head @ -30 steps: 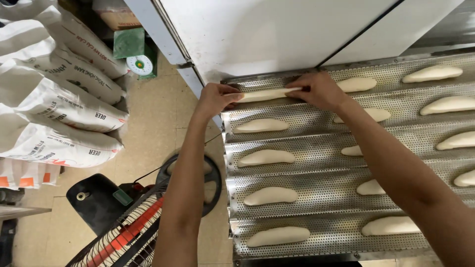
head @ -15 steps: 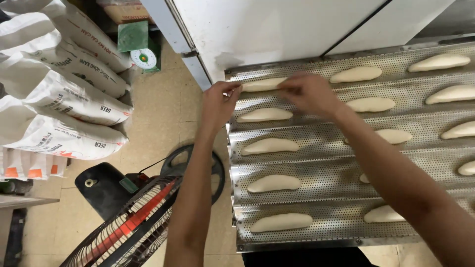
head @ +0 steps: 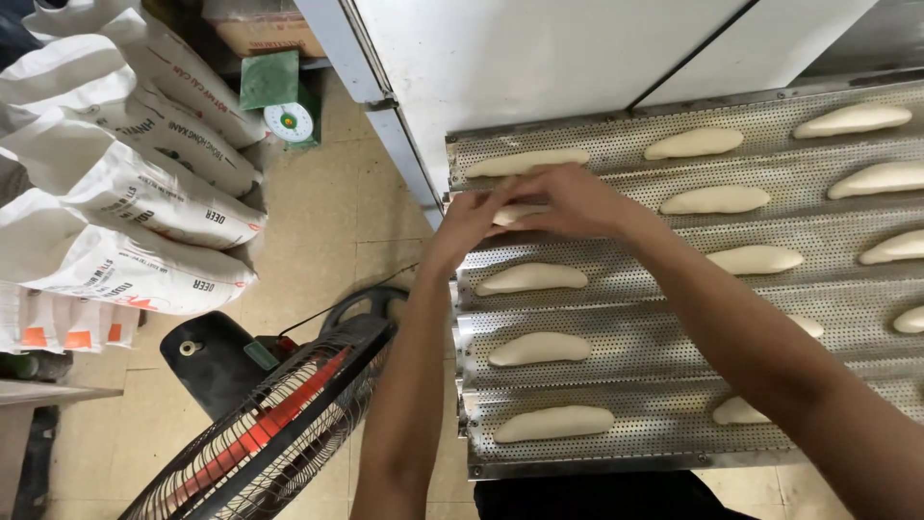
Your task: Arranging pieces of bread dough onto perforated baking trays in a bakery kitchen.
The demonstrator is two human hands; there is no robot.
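A perforated metal baguette tray (head: pixel 664 356) with long grooves lies in front of me, holding several pale dough loaves. Both my hands meet over the second groove from the back, at the tray's left end. My left hand (head: pixel 469 221) and my right hand (head: pixel 568 200) close around one dough loaf (head: pixel 512 214), which is mostly hidden under my fingers. Another loaf (head: pixel 527 161) lies just behind them in the back groove. A further loaf (head: pixel 531 278) lies just in front, in the third groove.
Stacked white flour sacks (head: pixel 115 193) fill the left side. A green dial scale (head: pixel 284 111) sits on the tiled floor by the sacks. A floor fan (head: pixel 269 424) stands at lower left, close to the tray's corner. A white cabinet (head: pixel 520 58) rises behind the tray.
My hands left the loaf in the back groove and came one groove toward me, onto the second loaf. The view shifted slightly.
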